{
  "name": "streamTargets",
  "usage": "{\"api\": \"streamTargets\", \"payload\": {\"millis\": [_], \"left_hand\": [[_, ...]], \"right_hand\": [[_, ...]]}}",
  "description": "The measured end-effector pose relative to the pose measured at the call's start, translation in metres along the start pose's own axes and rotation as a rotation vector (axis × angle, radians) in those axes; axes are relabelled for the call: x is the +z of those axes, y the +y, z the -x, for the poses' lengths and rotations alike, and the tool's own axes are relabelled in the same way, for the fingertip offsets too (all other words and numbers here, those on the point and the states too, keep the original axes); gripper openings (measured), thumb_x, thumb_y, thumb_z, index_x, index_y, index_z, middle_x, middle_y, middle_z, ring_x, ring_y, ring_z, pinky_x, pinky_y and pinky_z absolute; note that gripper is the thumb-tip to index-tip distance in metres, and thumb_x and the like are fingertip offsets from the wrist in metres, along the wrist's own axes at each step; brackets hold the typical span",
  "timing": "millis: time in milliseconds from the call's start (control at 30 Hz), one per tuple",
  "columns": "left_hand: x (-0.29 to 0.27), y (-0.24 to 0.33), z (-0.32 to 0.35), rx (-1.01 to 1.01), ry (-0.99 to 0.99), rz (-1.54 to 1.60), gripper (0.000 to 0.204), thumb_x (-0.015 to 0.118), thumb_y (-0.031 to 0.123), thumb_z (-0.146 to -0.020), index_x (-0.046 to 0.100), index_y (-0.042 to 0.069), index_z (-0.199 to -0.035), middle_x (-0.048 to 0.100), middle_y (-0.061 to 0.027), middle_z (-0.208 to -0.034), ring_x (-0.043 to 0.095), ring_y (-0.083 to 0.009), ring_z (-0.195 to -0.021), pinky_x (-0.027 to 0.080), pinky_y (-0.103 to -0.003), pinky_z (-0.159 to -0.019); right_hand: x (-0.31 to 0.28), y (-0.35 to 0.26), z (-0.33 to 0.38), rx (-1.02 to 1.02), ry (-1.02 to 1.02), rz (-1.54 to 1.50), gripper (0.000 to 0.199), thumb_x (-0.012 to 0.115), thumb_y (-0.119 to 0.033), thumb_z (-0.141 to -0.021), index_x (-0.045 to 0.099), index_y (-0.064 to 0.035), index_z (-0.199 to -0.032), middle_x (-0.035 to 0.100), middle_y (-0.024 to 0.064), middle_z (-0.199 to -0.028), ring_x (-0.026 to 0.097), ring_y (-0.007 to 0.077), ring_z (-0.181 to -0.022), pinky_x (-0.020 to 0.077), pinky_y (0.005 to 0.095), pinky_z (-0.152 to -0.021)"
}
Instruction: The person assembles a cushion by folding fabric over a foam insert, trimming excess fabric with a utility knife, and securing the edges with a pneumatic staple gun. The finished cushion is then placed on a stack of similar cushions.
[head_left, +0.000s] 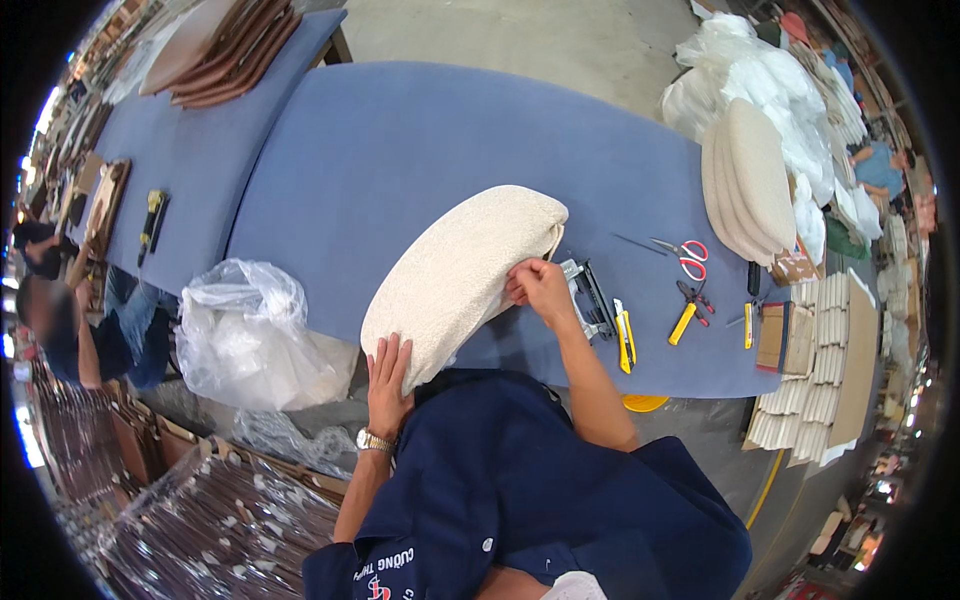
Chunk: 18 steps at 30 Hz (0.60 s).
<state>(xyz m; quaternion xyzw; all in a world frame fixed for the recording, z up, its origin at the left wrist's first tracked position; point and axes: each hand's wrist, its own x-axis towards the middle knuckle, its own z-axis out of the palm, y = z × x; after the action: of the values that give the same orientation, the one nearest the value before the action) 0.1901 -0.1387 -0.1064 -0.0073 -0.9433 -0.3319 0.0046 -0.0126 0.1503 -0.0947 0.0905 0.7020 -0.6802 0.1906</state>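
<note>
Table (400, 140): blue, long, felt-like top. Cushion (455, 275): cream, fabric-covered, tilted on near table edge, lower end against person's body. Plastic bag (245, 330) just left, below table edge. Left hand (388, 378): fingers spread flat on cushion's lower end, bracing. Right hand (538, 287): pinching fabric at cushion's side edge. Stapler (588, 300), yellow knife (624, 335), scissors (688, 258) near right hand. Risk, judged: fabric slips from pinch, goes slack, wrinkles; cushion slides off edge if brace eases.
</note>
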Motion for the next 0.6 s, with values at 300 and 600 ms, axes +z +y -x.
{"api": "streamTargets", "payload": {"millis": [300, 600], "left_hand": [[0.024, -0.003, 0.008, -0.075, 0.045, 0.049, 0.103, 0.070, -0.011, -0.067, 0.037, 0.013, -0.161, 0.029, -0.0145, -0.171, 0.025, -0.0335, -0.158, 0.020, -0.053, -0.128], [-0.048, 0.012, 0.009, -0.120, -0.014, 0.272, 0.094, 0.070, -0.011, -0.069, 0.043, 0.007, -0.157, 0.039, -0.0181, -0.165, 0.038, -0.0375, -0.152, 0.034, -0.045, -0.123]], "right_hand": [[-0.013, 0.007, -0.034, 0.129, 0.419, -0.383, 0.045, 0.068, -0.045, -0.100, 0.065, -0.0003, -0.099, 0.068, 0.0065, -0.079, 0.064, 0.0137, -0.060, 0.0563, 0.0290, -0.051], [-0.009, -0.010, -0.024, -0.117, 0.292, -0.051, 0.048, 0.058, -0.041, -0.107, 0.068, 0.0010, -0.085, 0.064, 0.0037, -0.074, 0.057, 0.0112, -0.065, 0.0478, 0.0300, -0.060]]}}
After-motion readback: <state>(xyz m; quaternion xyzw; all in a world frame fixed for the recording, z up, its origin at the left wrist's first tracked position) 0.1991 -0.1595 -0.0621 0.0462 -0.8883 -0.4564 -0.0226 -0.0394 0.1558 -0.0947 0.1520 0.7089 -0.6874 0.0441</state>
